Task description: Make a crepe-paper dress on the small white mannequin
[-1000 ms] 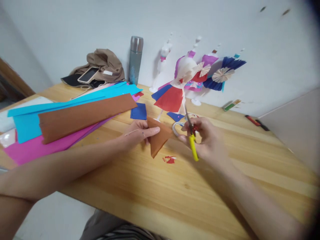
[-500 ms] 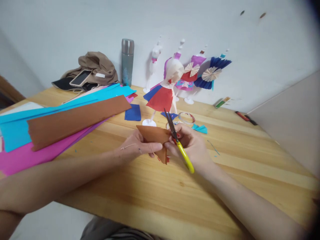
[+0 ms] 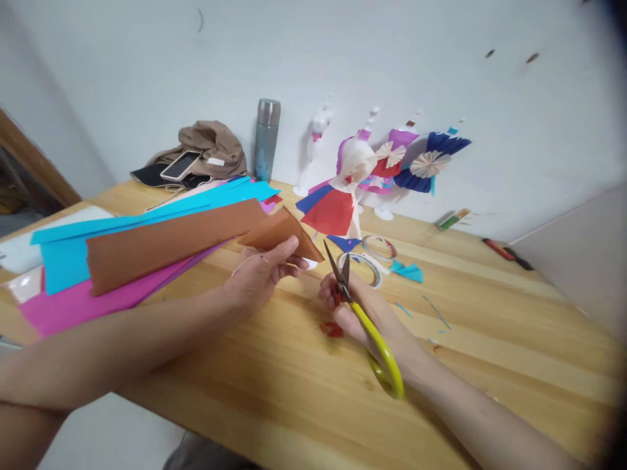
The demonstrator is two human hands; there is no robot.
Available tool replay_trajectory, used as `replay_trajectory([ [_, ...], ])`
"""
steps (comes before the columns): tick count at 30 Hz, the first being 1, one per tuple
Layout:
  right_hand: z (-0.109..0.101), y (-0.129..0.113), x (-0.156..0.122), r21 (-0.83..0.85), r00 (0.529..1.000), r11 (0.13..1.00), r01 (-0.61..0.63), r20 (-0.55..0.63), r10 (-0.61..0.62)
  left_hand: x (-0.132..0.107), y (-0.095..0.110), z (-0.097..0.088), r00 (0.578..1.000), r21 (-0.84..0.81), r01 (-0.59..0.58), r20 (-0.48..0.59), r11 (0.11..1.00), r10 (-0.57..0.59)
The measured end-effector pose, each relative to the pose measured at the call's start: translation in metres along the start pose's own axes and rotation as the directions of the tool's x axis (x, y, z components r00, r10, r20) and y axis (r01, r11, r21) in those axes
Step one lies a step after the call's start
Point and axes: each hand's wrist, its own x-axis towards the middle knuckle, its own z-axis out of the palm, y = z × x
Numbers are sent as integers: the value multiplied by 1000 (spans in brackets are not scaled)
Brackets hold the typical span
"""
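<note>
A folded piece of brown paper (image 3: 279, 230) is pinched between the thumb and fingers of my left hand (image 3: 267, 271). My right hand (image 3: 369, 313) grips a pair of scissors (image 3: 377, 343) with yellow handles, its dark blades parted and pointing up and away from me. The blade tips are just right of the brown paper's corner, apart from it. Below my right fingers a small red scrap (image 3: 332, 329) lies on the table. Behind the hands stands a small dress form (image 3: 333, 210) in a red, blue and cream paper dress, its base partly hidden.
Long sheets of brown (image 3: 171, 245), blue and pink paper lie at the left. A flask (image 3: 267, 140), a brown cloth (image 3: 213, 147) and a phone (image 3: 180, 165) are at the back. Tape rolls (image 3: 365, 264), a teal scrap (image 3: 407, 271) and more dressed forms (image 3: 431, 163) sit at the right.
My left hand has lifted the brown paper up and to the left, away from my right hand. The scissors have opened wider. The view has shifted slightly.
</note>
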Motion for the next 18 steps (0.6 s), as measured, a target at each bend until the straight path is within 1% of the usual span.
replay_trajectory([
  [3,-1,-5,0,-66,998,997,-43,42,45,-1,-3,-1,1000,-28,8,15,1000,-8],
  [7,1,-8,1,-77,999,997,-29,39,32,-1,-10,-4,999,-38,42,14,998,-41],
  [11,3,-6,3,-89,998,996,-26,63,31,-1,-14,-3,998,-51,60,5,997,-60],
  [13,4,-4,4,-96,996,995,-36,73,43,-2,-14,-3,996,-69,88,4,994,-88],
  [18,7,4,2,-53,996,998,-45,70,49,-2,-14,-1,993,-93,116,7,989,-116],
])
